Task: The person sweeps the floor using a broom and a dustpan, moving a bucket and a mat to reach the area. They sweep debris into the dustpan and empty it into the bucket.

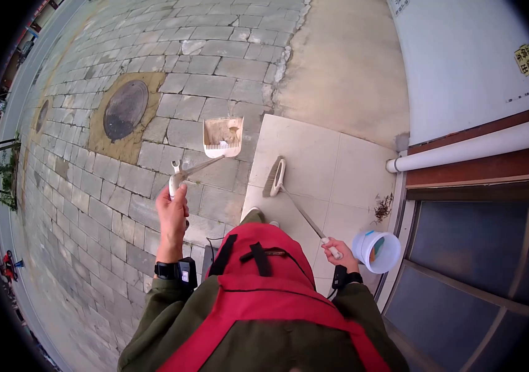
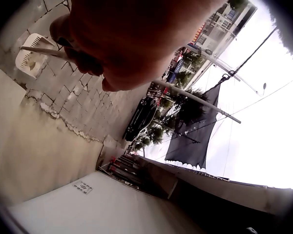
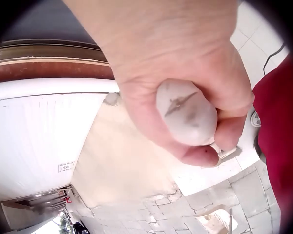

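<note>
1. Gripping the white end of a dustpan (image 1: 215,128), the person's left hand (image 1: 173,214) has its fingers and thumb curled round it.
2. The dustpan's toothed pan faces up over gray paving (image 1: 215,65), near the edge of some pale tiles (image 1: 314,164), with brown debris (image 1: 233,129) inside. Whether it touches the ground cannot be told.
3. The right hand (image 1: 337,250) holds a broom (image 1: 303,212), fingers closed round the handle, whose rounded end shows in the right wrist view.
4. The broom's head is over the pale tiles, to the right of the dustpan and apart from it; contact with the tiles is unclear.
5. A white bucket (image 1: 358,247) appears just beyond the right hand, with dark litter (image 1: 383,208) on the tiles near it.
6. A red bag (image 1: 289,245) sits between the two forearms.
7. Left of the dustpan, a round manhole cover (image 1: 126,110) is set in the paving.
</note>
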A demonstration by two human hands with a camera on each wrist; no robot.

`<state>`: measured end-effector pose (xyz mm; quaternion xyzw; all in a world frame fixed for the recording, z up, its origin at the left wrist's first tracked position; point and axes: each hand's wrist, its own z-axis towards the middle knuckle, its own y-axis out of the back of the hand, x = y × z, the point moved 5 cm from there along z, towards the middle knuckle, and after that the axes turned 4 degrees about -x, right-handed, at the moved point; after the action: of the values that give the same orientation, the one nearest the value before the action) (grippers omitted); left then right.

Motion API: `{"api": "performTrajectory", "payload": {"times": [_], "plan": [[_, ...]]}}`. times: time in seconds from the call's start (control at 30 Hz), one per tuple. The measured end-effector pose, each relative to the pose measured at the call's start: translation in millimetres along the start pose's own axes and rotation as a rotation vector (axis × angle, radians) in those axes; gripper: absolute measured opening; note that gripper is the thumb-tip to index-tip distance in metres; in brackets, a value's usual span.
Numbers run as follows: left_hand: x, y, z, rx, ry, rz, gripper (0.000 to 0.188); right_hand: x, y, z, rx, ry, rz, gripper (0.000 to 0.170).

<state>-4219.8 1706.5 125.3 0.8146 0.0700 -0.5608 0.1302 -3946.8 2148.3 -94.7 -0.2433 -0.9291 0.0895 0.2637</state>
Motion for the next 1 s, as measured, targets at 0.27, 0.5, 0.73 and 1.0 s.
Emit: {"api": "performTrajectory", "payload": {"times": [0.27,0.5,0.73,1.0], "plan": [[-8,-32,-7,-0.01,-0.006,-0.087,0.019,13,-6,-10,-0.159,-0.254,0.243,0.02],[-8,-73,-16,0.028,-0.011,-0.12,0.016,-7,32,5,-0.12,-0.232,0.258,0.022],[-30,-107,7,0.059,-0.017,-0.168,0.016,39,9,29,-0.046,-0.15,0.176,0.019],[-51,-127,6,0.047,-0.089,-0.093,0.017,71,57,75,0.148,0.37,-0.338,0.024]]}}
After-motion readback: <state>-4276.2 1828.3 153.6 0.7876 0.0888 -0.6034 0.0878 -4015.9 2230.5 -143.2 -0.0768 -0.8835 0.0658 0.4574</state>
